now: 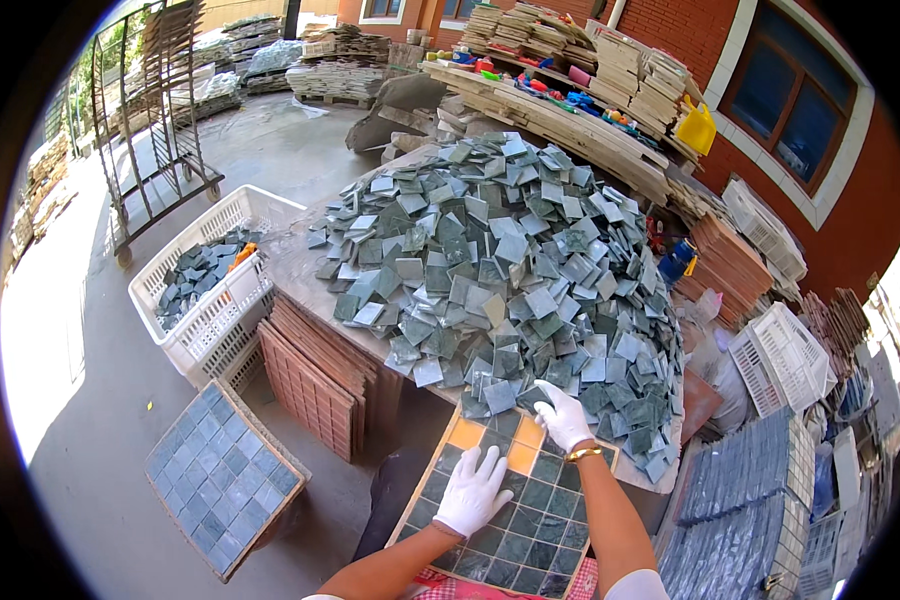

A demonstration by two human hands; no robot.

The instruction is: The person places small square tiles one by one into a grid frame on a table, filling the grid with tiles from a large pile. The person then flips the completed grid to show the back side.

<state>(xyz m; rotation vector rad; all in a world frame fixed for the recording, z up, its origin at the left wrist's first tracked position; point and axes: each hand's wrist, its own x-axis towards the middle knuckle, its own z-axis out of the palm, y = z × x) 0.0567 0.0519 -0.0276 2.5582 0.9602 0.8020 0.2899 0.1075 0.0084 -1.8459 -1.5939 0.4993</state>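
In front of me lies a gridded tray (521, 458) with a pale rim, filled mostly with dark green square stone tiles; its yellow base shows in a few squares near the far end. My left hand (475, 492), in a white glove, rests on the tiles with its fingers spread. My right hand (565, 418), also gloved, is at the tray's far right corner, thumb and fingers closed around a dark stone tile (532, 397). Just beyond the tray rises a big heap of loose grey-green tiles (490, 250) on a table (295, 265).
At left stand a white plastic crate (150, 275) of tiles, stacked reddish-brown trays (305, 385) and a tile-filled panel (225, 480). Stacked tile sheets (735, 530) and white crates (785, 358) line the right. A metal rack cart (155, 130) stands farther back.
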